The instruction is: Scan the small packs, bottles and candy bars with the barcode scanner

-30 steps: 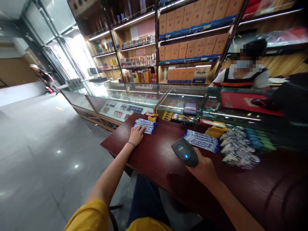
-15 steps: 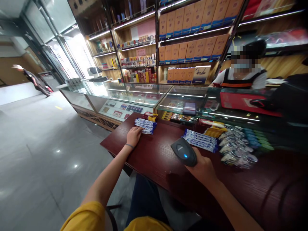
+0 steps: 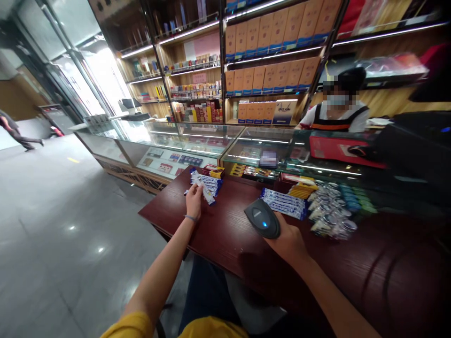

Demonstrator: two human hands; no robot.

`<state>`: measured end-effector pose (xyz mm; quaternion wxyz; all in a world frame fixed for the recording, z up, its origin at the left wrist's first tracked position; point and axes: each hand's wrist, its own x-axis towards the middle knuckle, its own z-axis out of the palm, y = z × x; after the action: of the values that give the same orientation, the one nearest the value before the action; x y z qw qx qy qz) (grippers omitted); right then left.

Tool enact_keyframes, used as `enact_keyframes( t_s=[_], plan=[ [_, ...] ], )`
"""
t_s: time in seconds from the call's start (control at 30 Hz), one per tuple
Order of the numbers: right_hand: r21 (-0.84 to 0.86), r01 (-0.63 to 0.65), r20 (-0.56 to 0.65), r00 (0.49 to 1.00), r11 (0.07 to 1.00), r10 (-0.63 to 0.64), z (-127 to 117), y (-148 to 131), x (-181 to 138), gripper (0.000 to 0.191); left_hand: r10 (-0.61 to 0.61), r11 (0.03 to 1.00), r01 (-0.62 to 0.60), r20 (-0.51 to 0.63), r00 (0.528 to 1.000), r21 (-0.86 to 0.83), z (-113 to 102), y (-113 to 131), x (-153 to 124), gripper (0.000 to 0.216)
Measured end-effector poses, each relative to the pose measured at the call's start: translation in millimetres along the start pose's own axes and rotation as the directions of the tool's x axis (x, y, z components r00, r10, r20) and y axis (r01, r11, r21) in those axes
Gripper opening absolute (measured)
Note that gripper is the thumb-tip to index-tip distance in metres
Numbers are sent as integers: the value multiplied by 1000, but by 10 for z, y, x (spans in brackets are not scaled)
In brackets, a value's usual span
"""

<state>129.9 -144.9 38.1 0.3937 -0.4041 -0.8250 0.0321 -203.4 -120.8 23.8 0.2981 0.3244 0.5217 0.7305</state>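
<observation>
My left hand [image 3: 193, 203] pinches one slim blue-and-white packet [image 3: 208, 195] and tilts it just above the table. Behind it lies a small stack of like packets [image 3: 213, 182] at the table's far left corner. My right hand [image 3: 291, 240] is wrapped round the handle of a black barcode scanner [image 3: 261, 219] with a lit blue light. The scanner is held over the middle of the table, its head toward the left. Just beyond it, more blue-and-white packets [image 3: 283, 203] lie in a row.
The dark red wooden table [image 3: 220, 230] meets a glass display counter [image 3: 176, 134]. Yellow packs [image 3: 302, 188], clear-wrapped items [image 3: 331, 211] and blue and green ones [image 3: 352, 199] line its right back. A masked person [image 3: 336, 117] is behind the counter; another [image 3: 17, 134] walks at far left.
My left hand has lifted one packet off the left stack and tilted it. The scanner stays in my right hand. The view has turned slightly right, and the far-left person has moved toward the frame's edge.
</observation>
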Motion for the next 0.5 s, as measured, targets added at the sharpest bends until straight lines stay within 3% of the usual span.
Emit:
enact_keyframes(
  t_s=[0.1, 0.23, 0.5],
  plan=[
    [1, -7, -14, 1000, 1000, 7, -29, 20, 13, 43, -146, 979, 162, 128, 981, -123, 216, -6, -147, 46],
    [17, 1, 1, 1000, 1000, -2, -59, 61, 21, 38, -255, 948, 291, 239, 937, -128, 452, -3, -288, 52],
    [19, -45, 129, 991, 999, 42, -142, 114, 43, 53, -260, 964, 262, 360, 896, 46, 683, -36, -402, 48]
  ],
)
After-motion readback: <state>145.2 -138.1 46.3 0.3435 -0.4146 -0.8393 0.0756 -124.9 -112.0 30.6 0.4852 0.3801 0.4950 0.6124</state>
